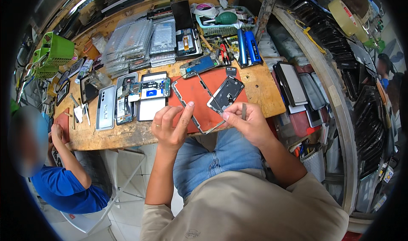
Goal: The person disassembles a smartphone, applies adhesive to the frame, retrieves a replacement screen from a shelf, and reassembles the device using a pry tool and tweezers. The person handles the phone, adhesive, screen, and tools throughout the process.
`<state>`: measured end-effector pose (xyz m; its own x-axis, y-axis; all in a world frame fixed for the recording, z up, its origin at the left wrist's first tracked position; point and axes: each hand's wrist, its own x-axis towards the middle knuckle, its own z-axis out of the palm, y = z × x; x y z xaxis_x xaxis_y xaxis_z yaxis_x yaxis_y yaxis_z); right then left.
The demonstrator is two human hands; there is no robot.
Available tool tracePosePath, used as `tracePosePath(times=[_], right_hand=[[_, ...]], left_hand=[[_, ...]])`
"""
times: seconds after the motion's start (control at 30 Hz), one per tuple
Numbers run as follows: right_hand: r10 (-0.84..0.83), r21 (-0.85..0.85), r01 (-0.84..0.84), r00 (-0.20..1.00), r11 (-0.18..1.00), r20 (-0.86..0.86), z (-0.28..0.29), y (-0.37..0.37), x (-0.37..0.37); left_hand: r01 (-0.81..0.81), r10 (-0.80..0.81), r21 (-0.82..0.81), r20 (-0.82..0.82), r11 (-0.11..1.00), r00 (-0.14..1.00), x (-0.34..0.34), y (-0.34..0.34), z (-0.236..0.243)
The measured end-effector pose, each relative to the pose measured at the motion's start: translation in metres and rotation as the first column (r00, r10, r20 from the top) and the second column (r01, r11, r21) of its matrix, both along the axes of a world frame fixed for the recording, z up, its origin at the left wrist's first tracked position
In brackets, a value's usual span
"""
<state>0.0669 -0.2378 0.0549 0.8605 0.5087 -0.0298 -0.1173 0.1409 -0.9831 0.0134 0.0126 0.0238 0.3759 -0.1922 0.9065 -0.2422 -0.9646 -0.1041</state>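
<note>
On an orange-red mat (175, 96) lies a thin, empty phone frame (192, 114), its side bars forming a slanted outline. A dark phone panel with a pale edge (227, 93) rests tilted across the frame's right part. My left hand (170, 127) is by the frame's left bar, index finger stretched out and the other fingers loosely bent, with nothing visible in them. My right hand (250, 124) is closed in a pinch near the panel's lower corner. A thin grey strip (244, 110) sticks up from its fingers. Whether the fingertips also grip the panel, I cannot tell.
Opened phones (148, 91) and a silver back cover (105, 108) lie left on the wooden bench (272, 98). Stacked clear trays (127, 39), a green blower bulb (225, 18) and blue cylinders (252, 46) stand behind. A person in blue (70, 183) works at left.
</note>
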Motion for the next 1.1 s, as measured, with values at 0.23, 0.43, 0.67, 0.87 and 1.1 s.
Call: tracePosePath(times=[0.23, 0.43, 0.67, 0.87, 1.1], right_hand=[[-0.242, 0.038, 0.24, 0.939, 0.97, 0.243, -0.002, -0.006, 0.035], [-0.544, 0.069, 0.557, 0.765, 0.828, 0.344, -0.014, -0.046, 0.079], [-0.591, -0.094, 0.713, 0.64, 0.695, 0.492, -0.035, -0.074, 0.086], [-0.383, -0.136, 0.798, 0.422, 0.587, 0.822, -0.012, -0.047, 0.085], [-0.281, -0.005, 0.788, 0.225, 0.616, 0.933, 0.099, 0.02, 0.088]], left_hand=[[-0.089, 0.047, -0.345, -0.128, 0.935, 0.991, -0.004, 0.004, 0.014], [-0.258, -0.099, -0.423, -0.658, 0.869, 0.746, 0.009, -0.036, 0.028], [-0.158, -0.097, -0.253, -0.764, 0.955, 0.638, 0.06, -0.097, 0.012], [-0.118, -0.236, -0.399, -0.727, 0.909, 0.645, 0.065, -0.09, 0.008], [-0.162, -0.881, -0.926, -0.375, 0.341, 0.288, 0.064, -0.029, -0.002]])
